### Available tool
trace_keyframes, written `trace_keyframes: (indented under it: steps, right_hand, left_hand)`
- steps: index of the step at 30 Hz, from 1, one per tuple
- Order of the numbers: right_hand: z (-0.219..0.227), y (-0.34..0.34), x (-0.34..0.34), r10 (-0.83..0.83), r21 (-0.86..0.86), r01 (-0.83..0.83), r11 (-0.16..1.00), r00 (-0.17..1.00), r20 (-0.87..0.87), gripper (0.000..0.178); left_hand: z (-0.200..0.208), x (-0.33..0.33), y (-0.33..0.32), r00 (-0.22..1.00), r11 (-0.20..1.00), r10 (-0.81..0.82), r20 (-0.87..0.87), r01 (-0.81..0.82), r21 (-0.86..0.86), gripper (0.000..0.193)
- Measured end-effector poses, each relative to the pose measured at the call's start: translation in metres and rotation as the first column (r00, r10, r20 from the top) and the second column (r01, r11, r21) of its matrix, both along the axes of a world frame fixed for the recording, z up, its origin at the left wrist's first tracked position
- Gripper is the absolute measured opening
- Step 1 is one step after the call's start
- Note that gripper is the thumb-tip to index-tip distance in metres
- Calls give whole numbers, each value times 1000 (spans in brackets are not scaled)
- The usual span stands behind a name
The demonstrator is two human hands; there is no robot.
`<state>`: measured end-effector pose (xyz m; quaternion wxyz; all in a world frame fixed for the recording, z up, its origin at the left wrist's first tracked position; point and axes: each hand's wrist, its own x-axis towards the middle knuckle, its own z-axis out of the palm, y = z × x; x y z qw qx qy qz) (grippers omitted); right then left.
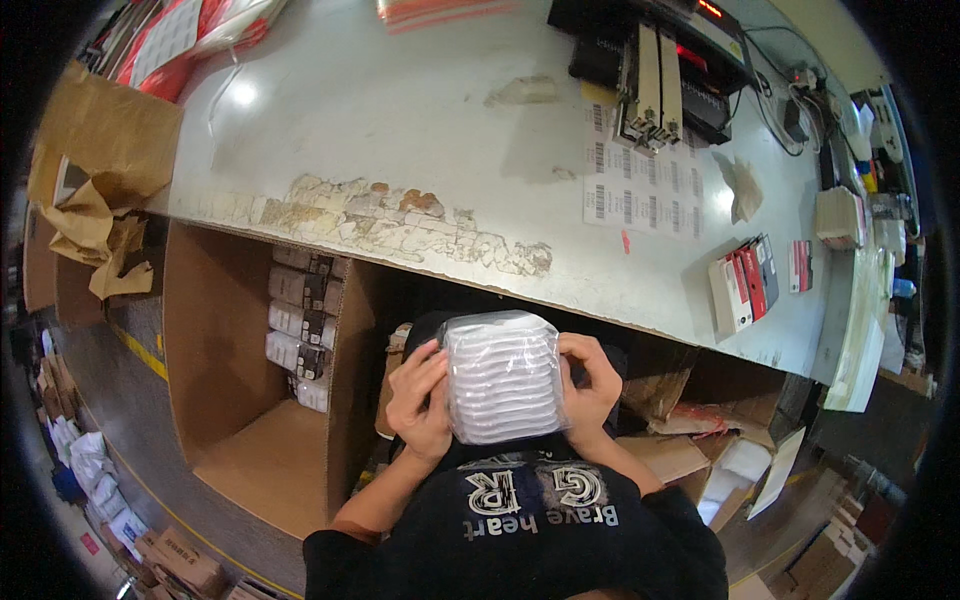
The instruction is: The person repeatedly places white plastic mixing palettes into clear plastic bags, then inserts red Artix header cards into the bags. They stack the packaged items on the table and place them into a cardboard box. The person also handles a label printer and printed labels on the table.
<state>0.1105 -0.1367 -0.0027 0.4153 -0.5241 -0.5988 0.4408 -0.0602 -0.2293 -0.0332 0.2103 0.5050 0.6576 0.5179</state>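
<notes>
Between my two hands is a clear plastic bag packed with a stack of white, ridged pieces (505, 378); what the pieces are I cannot make out. My left hand (420, 400) grips the bag's left side, its fingers curled against the film. On the opposite side my right hand (588, 385) holds the bag's edge, thumb and fingers bent round it. The bag is in front of my body, just short of the table edge.
The worn white table (400, 130) spans the front. On it are a black machine (650, 80), a label sheet (640, 185) and small red-white boxes (745, 285). An open cardboard box (250, 400) with several wrapped packs (300, 325) stands left; brown paper (105, 215) lies beyond it.
</notes>
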Motion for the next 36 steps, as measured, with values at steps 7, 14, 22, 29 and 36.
trace_keyframes:
  steps: [7,14,22,29,36]
  right_hand:
    - [-11,-5,2,338,-24,-337,941,941,34,39]
    - [-16,49,-76,236,-198,-560,804,607,-759,35]
    - [-25,162,55,-213,378,-115,919,663,718,41]
    - [-34,102,82,158,41,-405,913,446,881,53]
    - [-16,85,93,206,49,-327,944,698,686,67]
  left_hand:
    - [45,-8,46,946,989,-107,-307,132,62,81]
    - [107,-66,182,431,975,-171,-886,202,-89,54]
    - [81,-73,243,450,981,-104,-887,194,-16,29]
    - [29,17,132,699,828,-528,-482,550,-110,11]
    - [-18,63,108,529,573,31,848,686,-449,58]
